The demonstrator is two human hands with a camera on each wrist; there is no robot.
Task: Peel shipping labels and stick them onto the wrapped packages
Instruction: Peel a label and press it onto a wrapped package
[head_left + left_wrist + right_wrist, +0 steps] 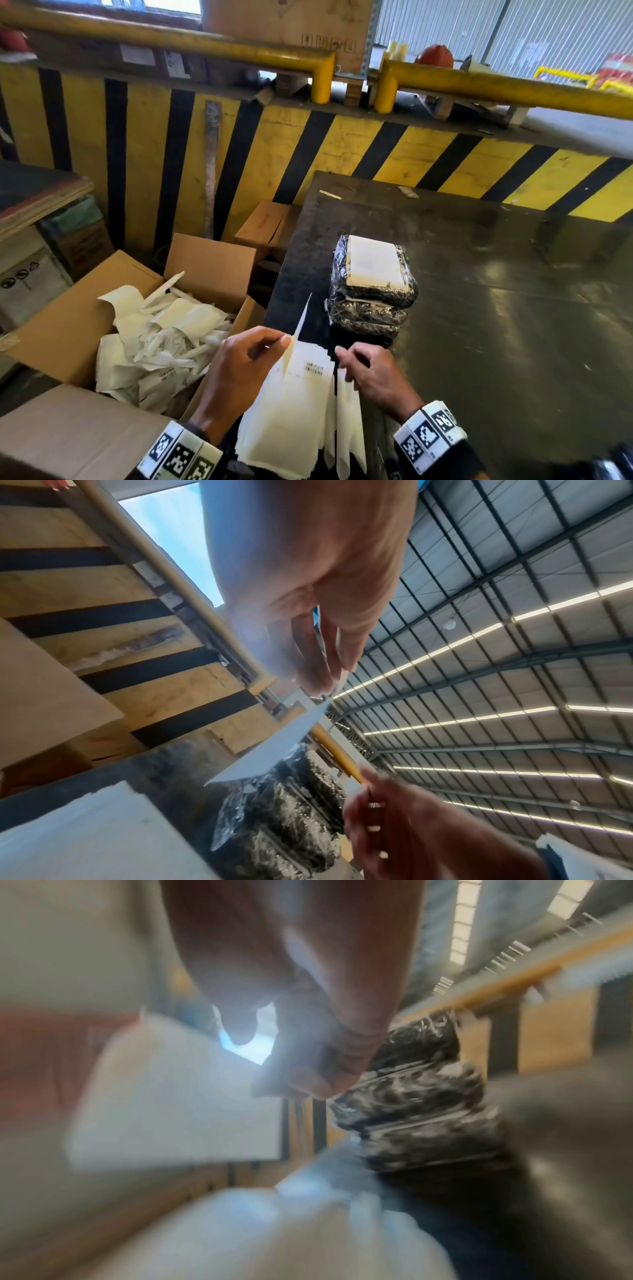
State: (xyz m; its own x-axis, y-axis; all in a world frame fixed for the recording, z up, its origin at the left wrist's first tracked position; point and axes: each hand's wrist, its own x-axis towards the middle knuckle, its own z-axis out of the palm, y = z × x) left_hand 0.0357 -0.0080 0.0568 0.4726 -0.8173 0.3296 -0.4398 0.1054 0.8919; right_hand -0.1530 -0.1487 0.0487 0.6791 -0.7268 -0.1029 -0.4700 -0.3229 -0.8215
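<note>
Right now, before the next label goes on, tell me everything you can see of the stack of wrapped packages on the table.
The stack is three flat bundles, black under shiny, crinkled clear wrap, piled one on another and roughly aligned. It sits on the dark table near its left edge, just beyond both hands, and neither touches it. The top package already carries a white label, lying flat and covering most of its upper face; its print is too blurred to read. No label shows on the lower two, but their tops are hidden.
</note>
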